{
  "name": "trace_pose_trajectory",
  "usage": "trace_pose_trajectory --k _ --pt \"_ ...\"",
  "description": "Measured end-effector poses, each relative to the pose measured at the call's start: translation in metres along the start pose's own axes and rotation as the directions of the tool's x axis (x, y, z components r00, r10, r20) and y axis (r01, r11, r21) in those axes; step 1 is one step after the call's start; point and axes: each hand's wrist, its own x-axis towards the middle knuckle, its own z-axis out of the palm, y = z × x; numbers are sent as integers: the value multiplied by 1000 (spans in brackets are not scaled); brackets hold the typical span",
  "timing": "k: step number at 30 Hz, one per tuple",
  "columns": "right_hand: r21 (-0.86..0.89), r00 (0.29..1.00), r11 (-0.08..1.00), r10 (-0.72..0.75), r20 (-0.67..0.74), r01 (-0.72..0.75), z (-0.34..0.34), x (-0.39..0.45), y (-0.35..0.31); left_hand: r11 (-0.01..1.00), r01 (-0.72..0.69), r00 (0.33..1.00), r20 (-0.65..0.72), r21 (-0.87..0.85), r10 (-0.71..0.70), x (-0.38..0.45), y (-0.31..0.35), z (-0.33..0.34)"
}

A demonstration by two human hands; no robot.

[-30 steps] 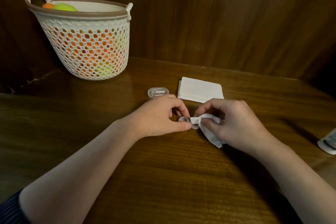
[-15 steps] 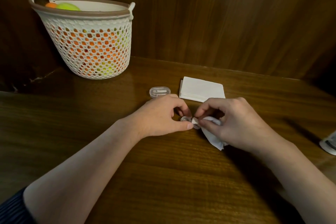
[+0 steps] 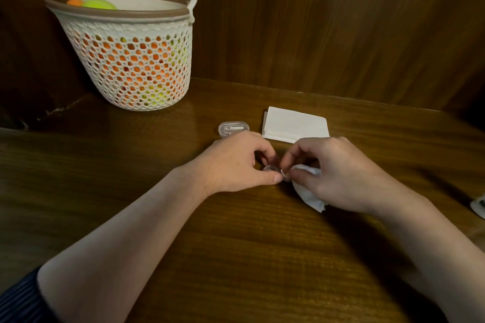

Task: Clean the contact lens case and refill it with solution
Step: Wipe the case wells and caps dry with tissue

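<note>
Basket [image 3: 126,65], white perforated plastic with a brown rim, stands far left on the table [image 3: 236,257]; it holds orange and yellow-green balls [image 3: 98,3], two showing over the rim, more through the holes. Small clear oval container [image 3: 231,128] sits just beyond my left hand, something white and thin inside, cannot tell what. Stack of folded white tissues [image 3: 295,124] lies just right of it, far side of my hands.

My left hand [image 3: 236,162] has fingers curled, thumb and fingertips pinching the clear contact lens case [image 3: 270,168] at table level, centre of the scene. My right hand [image 3: 330,173] grips a crumpled white tissue [image 3: 308,189], fingertips pressing a bit of it against the right end of the case; loose end of the tissue hangs out under my palm toward the near side. The case is mostly hidden between the fingers, so only one round clear well shows.

Table is dark polished wood with visible grain. Dark wood panelling runs behind it and on the right. A white object [image 3: 479,207] is cut off at the right edge, cannot tell what. Dark striped sleeve [image 3: 18,301] on my left arm at the near left corner.
</note>
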Motion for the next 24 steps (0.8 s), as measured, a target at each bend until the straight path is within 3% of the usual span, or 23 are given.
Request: trace_pose_trajectory --k 3,9,12,16,24 --pt "46 999 999 14 36 -16 -4 -1 1 1000 1 1000 1 -9 -1 1 -1 1" --pt "-159 997 987 26 73 -14 -2 6 -7 1000 -8 1000 2 -7 8 2 -1 1" --pt "-143 994 989 57 96 -43 -4 7 -7 1000 -1 1000 3 -4 1 1 1 2" --pt "-30 997 997 66 -29 -67 2 3 -2 999 19 1000 -4 -31 -19 1 1 4" --pt "-28 982 994 102 -158 -107 13 4 -5 995 50 999 5 -81 -49 1 3 3"
